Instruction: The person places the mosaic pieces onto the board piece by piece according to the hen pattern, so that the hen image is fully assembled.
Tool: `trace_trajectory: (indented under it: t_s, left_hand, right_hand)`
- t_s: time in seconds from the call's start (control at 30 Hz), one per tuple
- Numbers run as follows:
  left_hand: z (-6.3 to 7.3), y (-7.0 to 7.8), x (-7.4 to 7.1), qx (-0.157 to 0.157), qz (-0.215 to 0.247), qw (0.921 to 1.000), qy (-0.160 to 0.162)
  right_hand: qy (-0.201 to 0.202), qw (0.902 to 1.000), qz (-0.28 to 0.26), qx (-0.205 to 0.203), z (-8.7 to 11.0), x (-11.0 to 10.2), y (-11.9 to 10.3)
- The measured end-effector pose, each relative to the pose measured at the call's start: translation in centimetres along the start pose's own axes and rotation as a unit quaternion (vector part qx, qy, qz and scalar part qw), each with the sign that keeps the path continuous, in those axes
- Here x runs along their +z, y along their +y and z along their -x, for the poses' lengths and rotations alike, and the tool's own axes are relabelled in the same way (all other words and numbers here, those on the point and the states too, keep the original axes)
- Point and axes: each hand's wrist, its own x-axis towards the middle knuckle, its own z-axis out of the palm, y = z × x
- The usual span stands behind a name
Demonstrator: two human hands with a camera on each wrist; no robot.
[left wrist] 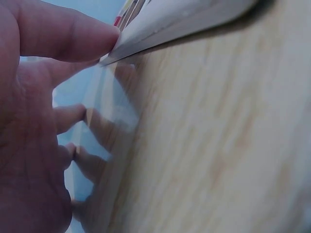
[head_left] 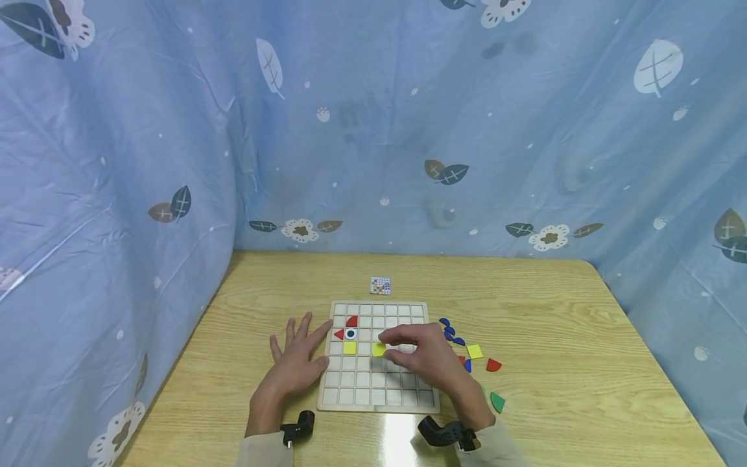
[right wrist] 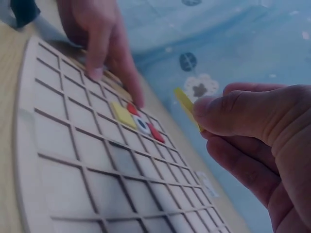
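A wooden grid board point(head_left: 349, 397) lies on the table. Its left part bears a red quarter-circle piece point(head_left: 352, 321), a red triangle point(head_left: 339, 335), a white square with an eye point(head_left: 350, 334) and a yellow square point(head_left: 349, 348). My right hand point(head_left: 428, 353) pinches another yellow piece point(head_left: 379, 350) between thumb and fingers, raised over the board's middle; in the right wrist view this piece point(right wrist: 187, 108) shows nearly edge-on. My left hand point(head_left: 297, 363) is spread at the board's left edge, with thumb and index fingertip at the rim point(left wrist: 184, 36).
A small pattern card point(head_left: 380, 286) lies behind the board. To its right are loose pieces: several blue ones point(head_left: 449, 332), a yellow square point(head_left: 474, 351), a red quarter circle point(head_left: 493, 365) and a green one point(head_left: 497, 402). A blue curtain point(head_left: 373, 130) hangs along the table's back and sides.
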Motion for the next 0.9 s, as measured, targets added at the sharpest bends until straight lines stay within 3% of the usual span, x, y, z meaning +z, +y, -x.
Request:
trace_trajectory:
  t_s: [0.5,0.67,0.9]
  left_hand:
    - [-0.1,-0.2,0.1,-0.003,-0.01,0.9999,-0.001]
    - [-0.3,-0.6,0.4,0.004,-0.009,0.9999,0.004]
    - [0.0,-0.1,0.0,0.0,-0.005,1.0,-0.002]
  right_hand:
    - [-0.03,0.9993,-0.019,0.008,-1.6,4.8,0.0]
    - [-0.035,0.9993,-0.008,0.014,-1.9,5.7,0.0]
    - [-0.032,0.9991,0.027,-0.009,-2.0,6.6,0.2]
